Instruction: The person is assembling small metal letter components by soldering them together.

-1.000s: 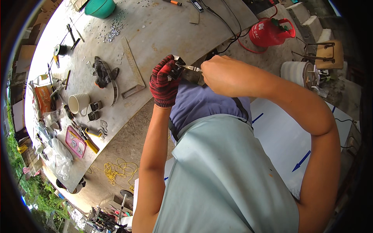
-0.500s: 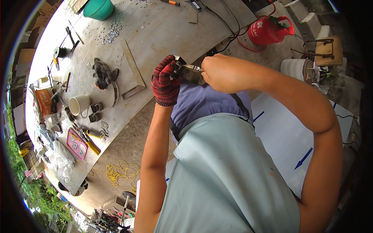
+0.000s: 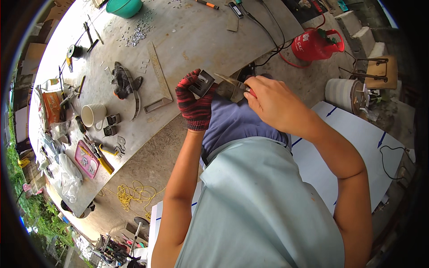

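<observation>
My left hand [image 3: 195, 103], in a red and black knitted glove, grips a small dark metal piece [image 3: 204, 83] by its edges. The piece is boxy, and a pale slot shows on the face turned up. To its right, my bare right hand [image 3: 272, 100] is closed around pliers [image 3: 230, 80] with long, tapering jaws and a reddish handle. The jaw tips point left toward the metal piece, with a small gap between them. Both hands are above my lap, beside the table edge; my palm hides most of the pliers' handles.
On the table [image 3: 192, 40] lie a metal square [image 3: 158, 73], a dark glove [image 3: 121, 82] and two small dark blocks [image 3: 111, 125]. A mug [image 3: 93, 115], a pink tray [image 3: 87, 158] and a green bowl [image 3: 124, 6] are there too. A red gas cylinder [image 3: 313, 44] stands at the right.
The pliers have come away from the metal piece as my right hand moved right and down. My left hand has turned the piece so its slotted face shows. The view has shifted slightly.
</observation>
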Tool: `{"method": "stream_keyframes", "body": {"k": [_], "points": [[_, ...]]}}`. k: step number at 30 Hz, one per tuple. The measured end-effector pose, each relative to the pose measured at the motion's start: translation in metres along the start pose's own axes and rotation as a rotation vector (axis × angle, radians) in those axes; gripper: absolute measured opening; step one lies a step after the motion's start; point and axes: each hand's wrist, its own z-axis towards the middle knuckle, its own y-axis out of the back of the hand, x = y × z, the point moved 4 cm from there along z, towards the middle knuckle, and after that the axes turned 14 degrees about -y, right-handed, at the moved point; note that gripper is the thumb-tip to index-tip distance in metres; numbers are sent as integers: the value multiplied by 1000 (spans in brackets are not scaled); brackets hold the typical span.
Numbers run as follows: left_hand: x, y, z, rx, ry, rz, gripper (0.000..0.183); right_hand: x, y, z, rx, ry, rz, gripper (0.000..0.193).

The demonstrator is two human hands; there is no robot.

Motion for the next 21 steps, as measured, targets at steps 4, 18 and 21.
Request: {"method": "stream_keyframes", "body": {"k": [4, 18, 21], "points": [[-8, -6, -3, 26, -42, 16, 66, 2, -13, -8, -34, 20, -19, 21], [-14, -18, -2, 41, -71, -38, 60, 1, -3, -14, -2, -35, -88, 23], [-6, -17, -8, 38, -51, -6, 59, -2, -11, -10, 0, -22, -103, 23]]}}
